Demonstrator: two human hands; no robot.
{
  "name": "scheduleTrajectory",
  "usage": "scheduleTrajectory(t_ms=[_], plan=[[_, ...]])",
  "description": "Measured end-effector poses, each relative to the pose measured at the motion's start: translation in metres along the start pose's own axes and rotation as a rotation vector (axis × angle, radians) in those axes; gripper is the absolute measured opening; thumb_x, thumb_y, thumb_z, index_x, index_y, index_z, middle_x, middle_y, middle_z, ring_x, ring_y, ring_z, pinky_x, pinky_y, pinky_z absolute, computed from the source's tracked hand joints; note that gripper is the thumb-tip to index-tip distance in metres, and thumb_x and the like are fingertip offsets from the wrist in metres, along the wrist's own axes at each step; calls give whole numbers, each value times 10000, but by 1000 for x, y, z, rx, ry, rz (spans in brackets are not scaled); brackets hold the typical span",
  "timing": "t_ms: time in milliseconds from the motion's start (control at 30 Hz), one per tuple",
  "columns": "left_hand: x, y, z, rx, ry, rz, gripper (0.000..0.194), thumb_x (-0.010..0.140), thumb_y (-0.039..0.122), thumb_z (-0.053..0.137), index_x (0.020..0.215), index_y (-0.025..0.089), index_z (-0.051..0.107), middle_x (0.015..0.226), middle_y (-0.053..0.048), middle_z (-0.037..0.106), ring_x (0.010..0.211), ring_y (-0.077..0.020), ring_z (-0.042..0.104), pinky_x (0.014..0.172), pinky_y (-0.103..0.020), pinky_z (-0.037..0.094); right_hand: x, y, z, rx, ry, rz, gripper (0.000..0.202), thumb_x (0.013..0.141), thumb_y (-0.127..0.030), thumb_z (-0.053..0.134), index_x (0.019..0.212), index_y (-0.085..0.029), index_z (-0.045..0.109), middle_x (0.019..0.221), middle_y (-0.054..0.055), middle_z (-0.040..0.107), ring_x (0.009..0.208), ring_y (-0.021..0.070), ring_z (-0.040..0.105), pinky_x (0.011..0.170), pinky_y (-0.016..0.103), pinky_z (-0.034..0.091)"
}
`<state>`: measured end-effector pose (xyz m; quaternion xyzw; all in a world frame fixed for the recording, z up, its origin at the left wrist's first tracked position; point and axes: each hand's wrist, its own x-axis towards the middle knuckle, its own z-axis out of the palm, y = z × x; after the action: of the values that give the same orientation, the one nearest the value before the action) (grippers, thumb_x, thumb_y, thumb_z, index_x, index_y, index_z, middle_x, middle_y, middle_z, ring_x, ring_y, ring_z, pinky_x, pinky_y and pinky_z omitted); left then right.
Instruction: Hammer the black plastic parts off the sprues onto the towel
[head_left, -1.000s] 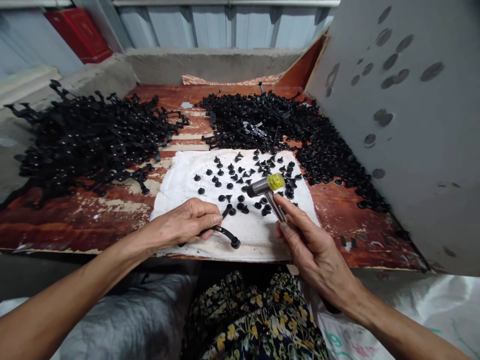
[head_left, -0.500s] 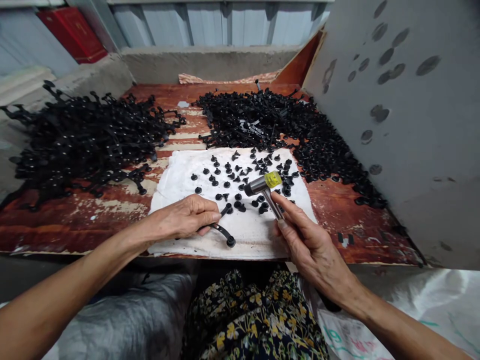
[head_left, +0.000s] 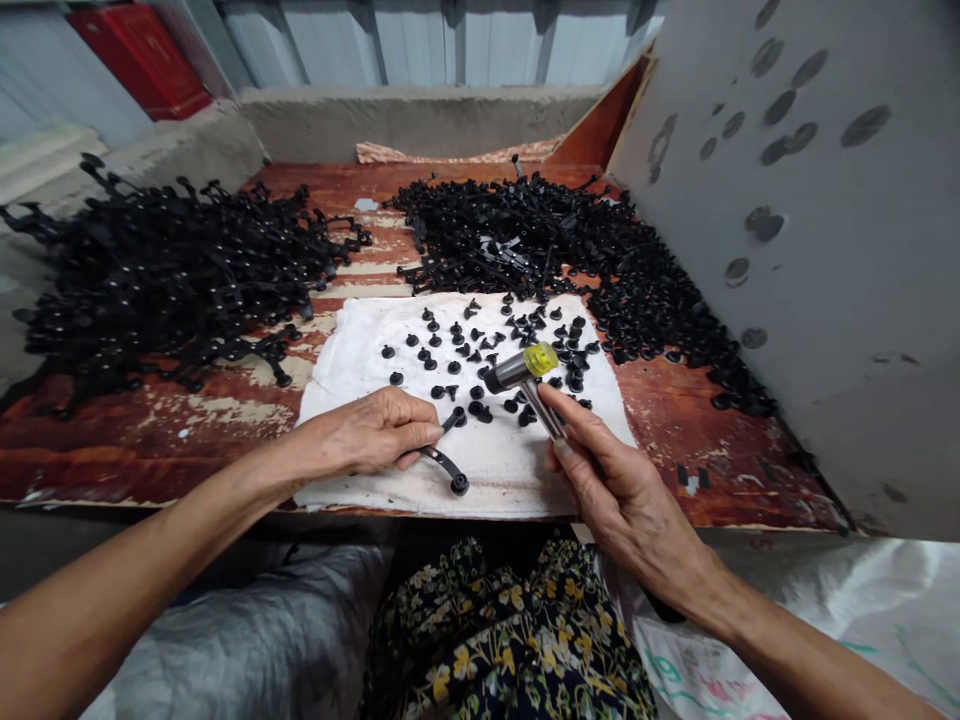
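My left hand (head_left: pixel 386 430) is closed on a black branched plastic part (head_left: pixel 448 466), whose two visible arms end in round black pieces over the white cloth (head_left: pixel 345 360). My right hand (head_left: pixel 611 480) grips the metal handle of a small hammer (head_left: pixel 514 373) with one yellow face and one black face. The hammer head hangs above the cloth, up and to the right of the black part, apart from it. Several small black plugs (head_left: pixel 454 367) are scattered over the cloth, some partly behind the hammer.
A tangled pile of black branched parts (head_left: pixel 180 280) lies at the left of the worn red tabletop (head_left: pixel 217 430). Another black pile (head_left: pixel 510 230) spreads from the back to the right, beside a grey panel (head_left: pixel 825 300). A red box (head_left: pixel 142 55) stands at back left.
The hammer head has shifted very slightly to the left. My left hand and the black part in it have hardly moved.
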<state>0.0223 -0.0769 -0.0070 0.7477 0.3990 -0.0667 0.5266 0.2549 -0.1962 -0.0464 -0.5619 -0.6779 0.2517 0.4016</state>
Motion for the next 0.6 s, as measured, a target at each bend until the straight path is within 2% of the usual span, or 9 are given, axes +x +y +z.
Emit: scheduleTrajectory(t_ms=[67,100,167,233,333,467,533,600], plan=[[1,0,-2,26,2,-5,371,823,448,519,559,196,449,432,61,332,387,-65,272,378,-199,192,2,0,0,-2,-32,-70,513,962,-108,422,1466,-193,463,1436,107,579,1256,210,593,1057,407,487],[1,0,-3,35,1,-11,365,823,444,518,564,196,451,438,59,343,386,-64,275,378,-200,192,3,-1,1,1,-58,-106,525,957,-92,417,1471,-193,457,1458,106,558,1309,208,547,1097,412,444],[3,0,-6,51,-3,-25,348,824,437,509,577,197,458,448,57,362,381,-65,279,374,-202,192,4,-2,1,3,-108,-164,565,946,-61,404,1491,-206,429,1451,107,564,1317,206,538,1102,412,438],[5,0,-9,74,-7,-24,332,817,423,509,580,196,467,456,52,378,385,-69,291,375,-204,200,5,-4,1,-8,-129,-209,617,934,-35,390,1519,-230,378,1398,114,604,1248,208,594,1044,409,495],[6,1,-13,110,-17,-14,313,802,399,518,570,191,482,467,41,400,404,-77,318,391,-207,226,6,-8,0,-76,-135,-229,648,925,-31,372,1541,-227,327,1176,132,686,991,217,686,860,400,585],[7,3,-15,110,-47,-25,301,792,385,535,566,191,490,467,37,402,409,-81,328,406,-215,239,9,-14,-5,-237,-253,-197,642,902,-43,366,1523,-204,370,876,88,645,644,195,607,606,361,576],[7,2,-15,102,-50,-41,304,789,387,548,563,192,490,459,38,392,401,-82,322,401,-220,230,9,-17,-8,-224,-244,-219,665,903,-36,370,1538,-231,338,867,77,625,625,187,576,596,338,556],[7,1,-15,92,-37,-40,314,788,391,557,555,192,486,454,37,388,399,-81,316,396,-222,220,8,-19,-9,-174,-155,-264,717,906,-15,367,1568,-264,250,910,80,626,680,192,582,643,330,549]])
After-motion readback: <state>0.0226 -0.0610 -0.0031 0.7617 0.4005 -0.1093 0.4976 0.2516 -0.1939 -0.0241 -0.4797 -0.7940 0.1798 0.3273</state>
